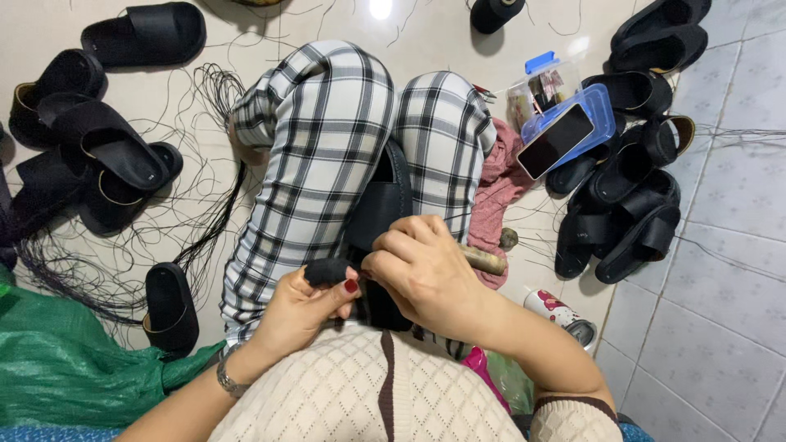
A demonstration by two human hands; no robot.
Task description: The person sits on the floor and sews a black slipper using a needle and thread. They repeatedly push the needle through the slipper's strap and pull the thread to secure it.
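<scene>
black slide sandal (pixel 381 205), upright between knees

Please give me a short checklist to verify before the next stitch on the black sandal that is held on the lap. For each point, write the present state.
1. Black sandal steady between the knees: ok, it lies wedged between the checked trouser legs.
2. Left hand protected: ok, a dark cover sits on one finger.
3. Right hand grips the tool: ok, a wooden handle sticks out of the fist.
4. Tool tip placed on the sandal: cannot tell, the hand hides it.
5. Thread loaded: cannot tell, none is visible at the hands.
6. Loose black threads away from the work: ok, they lie on the floor by the left-side sandals.
</scene>
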